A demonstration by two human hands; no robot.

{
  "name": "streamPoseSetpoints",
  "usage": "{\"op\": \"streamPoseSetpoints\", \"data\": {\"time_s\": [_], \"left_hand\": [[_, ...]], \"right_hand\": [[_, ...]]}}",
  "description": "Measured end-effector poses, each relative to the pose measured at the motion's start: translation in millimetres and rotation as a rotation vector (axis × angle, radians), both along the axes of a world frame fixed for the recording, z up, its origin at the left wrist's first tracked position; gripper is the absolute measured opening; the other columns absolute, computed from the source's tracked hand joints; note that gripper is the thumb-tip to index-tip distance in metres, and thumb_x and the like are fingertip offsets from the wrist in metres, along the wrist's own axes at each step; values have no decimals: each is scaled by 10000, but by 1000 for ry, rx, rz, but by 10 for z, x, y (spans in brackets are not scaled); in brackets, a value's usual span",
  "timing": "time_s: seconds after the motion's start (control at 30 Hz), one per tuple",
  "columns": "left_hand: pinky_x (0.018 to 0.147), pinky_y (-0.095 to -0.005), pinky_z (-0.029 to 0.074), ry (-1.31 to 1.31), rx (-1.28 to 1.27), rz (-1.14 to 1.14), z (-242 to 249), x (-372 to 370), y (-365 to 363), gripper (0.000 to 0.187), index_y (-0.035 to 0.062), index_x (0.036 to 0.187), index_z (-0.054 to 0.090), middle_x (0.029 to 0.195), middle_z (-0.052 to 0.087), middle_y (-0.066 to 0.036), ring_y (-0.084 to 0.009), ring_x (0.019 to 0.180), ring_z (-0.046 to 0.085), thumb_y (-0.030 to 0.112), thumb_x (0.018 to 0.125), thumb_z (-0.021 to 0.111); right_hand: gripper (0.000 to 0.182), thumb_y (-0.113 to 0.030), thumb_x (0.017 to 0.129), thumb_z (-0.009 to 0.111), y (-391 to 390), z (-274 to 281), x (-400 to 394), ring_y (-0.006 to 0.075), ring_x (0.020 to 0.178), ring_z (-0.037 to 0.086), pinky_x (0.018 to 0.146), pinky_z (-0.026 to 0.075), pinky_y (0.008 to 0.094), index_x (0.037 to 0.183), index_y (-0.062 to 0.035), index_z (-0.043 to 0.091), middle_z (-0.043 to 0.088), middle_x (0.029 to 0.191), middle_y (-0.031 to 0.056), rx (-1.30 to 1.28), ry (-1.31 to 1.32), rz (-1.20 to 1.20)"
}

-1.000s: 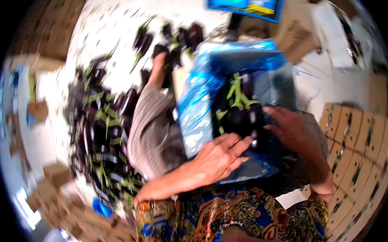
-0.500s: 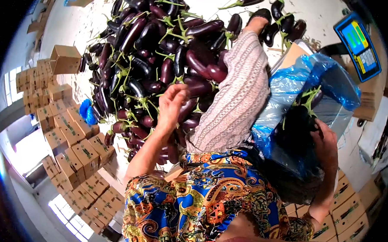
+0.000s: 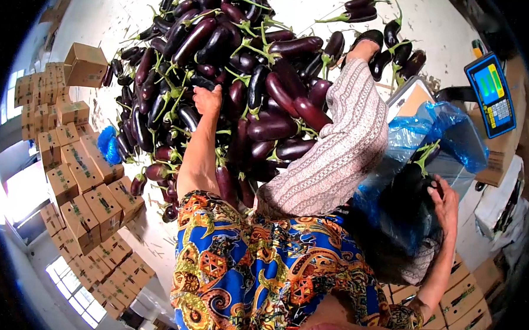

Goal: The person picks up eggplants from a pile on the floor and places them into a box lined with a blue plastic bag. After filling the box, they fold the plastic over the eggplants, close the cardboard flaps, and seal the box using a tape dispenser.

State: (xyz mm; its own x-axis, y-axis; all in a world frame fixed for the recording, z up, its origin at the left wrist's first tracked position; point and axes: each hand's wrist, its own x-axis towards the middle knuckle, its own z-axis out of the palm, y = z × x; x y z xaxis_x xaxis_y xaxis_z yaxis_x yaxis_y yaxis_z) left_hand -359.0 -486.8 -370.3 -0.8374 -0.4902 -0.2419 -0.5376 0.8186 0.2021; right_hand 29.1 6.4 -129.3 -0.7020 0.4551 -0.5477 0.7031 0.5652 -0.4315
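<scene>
Some white floor edges the eggplant pile at one o'clock; left hand curls amid it, hold unclear; right hand, loosely open, beside shadowed eggplants at three.

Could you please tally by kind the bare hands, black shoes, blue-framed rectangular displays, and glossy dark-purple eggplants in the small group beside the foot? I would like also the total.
Bare left hand and bare right hand: 2
Rounded black shoe: 1
Blue-framed rectangular electronic display: 1
Glossy dark-purple elongated eggplants in the small group: 4
Total: 8
</scene>
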Motion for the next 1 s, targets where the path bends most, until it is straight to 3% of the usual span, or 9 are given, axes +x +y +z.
{"op": "streamPoseSetpoints", "data": {"time_s": [0.23, 0.37, 0.4, 0.43, 0.5, 0.67, 0.87, 0.97, 1.0], "left_hand": [[944, -421, 470, -36, 54, -4, -158, -109, -28, 859, -83, 1204, 437, 1198, 577, -258, -385, 1101, 582, 499, 668, 769], [936, -417, 470, -28, 180, 92, 136, -94, 4, 664, -39, 1126, 520, 1183, 602, -235, -366, 1102, 590, 369, 671, 782], [900, -420, 486, 139, 312, 58, 35, -117, -116, 542, 0, 1072, 561, 1142, 626, -190, -322, 1040, 619, 338, 700, 763], [841, -408, 506, 159, 958, 108, 10, -43, -205, 451, 35, 1032, 593, 1037, 658, -121, -264, 935, 643, 353, 739, 722], [779, -384, 519, 28, 1359, 337, 386, 115, -153, 336, 62, 1020, 606, 939, 666, -59, -215, 851, 648, 303, 796, 671], [771, -355, 528, 7, 1744, 382, 1255, 956, 240, 337, 47, 1056, 604, 962, 668, -57, -219, 845, 645, 303, 837, 614], [852, -291, 488, -407, 1763, -322, 1853, 1446, 1001, 698, 13, 1288, 462, 1072, 600, -50, -154, 941, 595, 291, 709, 736], [812, -303, 477, -439, 1606, -960, 2394, 1430, 1536, 669, -29, 1243, 516, 1024, 592, -56, -143, 897, 559, 327, 727, 751], [879, -321, 448, -449, 1472, -1177, 2525, 1418, 1699, 777, -23, 1285, 508, 1097, 604, -87, -180, 991, 550, 376, 670, 767]], "right_hand": [[410, -182, 872, 621, 46, -127, 35, 307, 969, 645, 835, 495, 374, 1220, 28, 569, 654, 1073, 236, 5, 16, 19], [398, -177, 869, 621, 62, -96, 60, 294, 970, 641, 838, 491, 366, 1216, 11, 573, 657, 1063, 228, 19, 28, 58], [401, -174, 872, 619, 23, -33, 7, 291, 995, 636, 854, 488, 361, 1216, 26, 568, 657, 1064, 223, -15, -8, 10], [399, -175, 874, 617, 33, -71, 12, 292, 1001, 636, 859, 487, 360, 1212, 32, 568, 656, 1070, 222, -23, 15, -12], [395, -176, 879, 613, 65, -112, 49, 293, 1011, 634, 867, 486, 357, 1205, 43, 569, 654, 1081, 220, -34, 50, -50], [403, -186, 895, 602, -20, 3, -123, 309, 1056, 617, 906, 471, 364, 1230, 32, 554, 640, 1127, 213, 68, 65, 62], [554, 1, 728, 700, -707, 537, -818, 331, 1202, 517, 1005, 400, 422, 1261, -52, 559, 529, 1319, 166, 376, 552, 372], [650, 61, 646, 698, -1010, 730, -1287, 358, 1231, 480, 1035, 369, 431, 1262, -87, 556, 481, 1377, 150, 458, 735, 628], [630, 55, 639, 666, -1091, 773, -1425, 344, 1234, 479, 1013, 384, 420, 1243, -89, 563, 474, 1371, 162, 571, 725, 767]]}}
